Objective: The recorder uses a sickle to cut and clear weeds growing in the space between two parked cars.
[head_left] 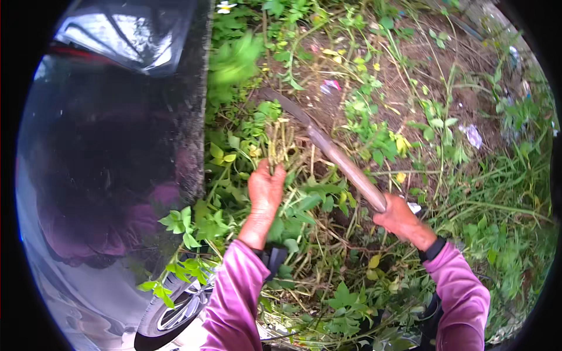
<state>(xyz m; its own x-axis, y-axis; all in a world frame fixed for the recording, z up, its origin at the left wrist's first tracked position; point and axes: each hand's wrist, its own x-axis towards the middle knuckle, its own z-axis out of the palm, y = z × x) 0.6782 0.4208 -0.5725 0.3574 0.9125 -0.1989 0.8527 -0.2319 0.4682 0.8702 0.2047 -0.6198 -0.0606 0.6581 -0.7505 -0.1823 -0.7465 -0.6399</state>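
Note:
My right hand (399,219) is closed round the end of the wooden handle of a sickle (348,167). Its narrow dark blade (291,107) curves slightly and points up and left, over the plants. My left hand (267,186) grips a bunch of pale cut-looking plant stems (280,142), fingers partly hidden by leaves. The blade lies just beyond these stems; I cannot tell whether it touches any of them. Leafy green weeds (304,210) surround my left hand, with tangled stalks below it.
A dark, shiny car (117,134) stands close along the left, its wheel (178,310) at lower left. Brown soil (410,70) with scattered litter, including a crumpled pale wrapper (471,136), lies to the upper right. Long grass (497,205) grows on the right.

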